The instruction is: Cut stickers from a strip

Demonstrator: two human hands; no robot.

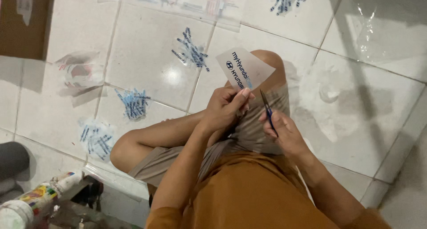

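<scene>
The left hand [224, 108] pinched the lower edge of a printed sticker sheet [244, 68], thin and floppy (best held near the cut), above the knee; the right hand [282, 131] gripped small scissors [267, 111], blades barely parted.

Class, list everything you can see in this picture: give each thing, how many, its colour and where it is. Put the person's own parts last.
Sticker sheet: one, translucent white with dark print, held above the knee.
Scissors: one small pair, blue handles, in the right hand.
Piles of cut stickers: five in view, blue and white, scattered on the floor.
Clear plastic sheets: several, transparent, along the top edge and top right.
Printed film scraps: a few, grey with red, at left.
Floor tiles: white, throughout.
Cardboard: one piece, brown, top left.
Bottle: one, white with colourful label, bottom left.
Left hand: holds the sheet.
Right hand: grips the scissors.
</scene>
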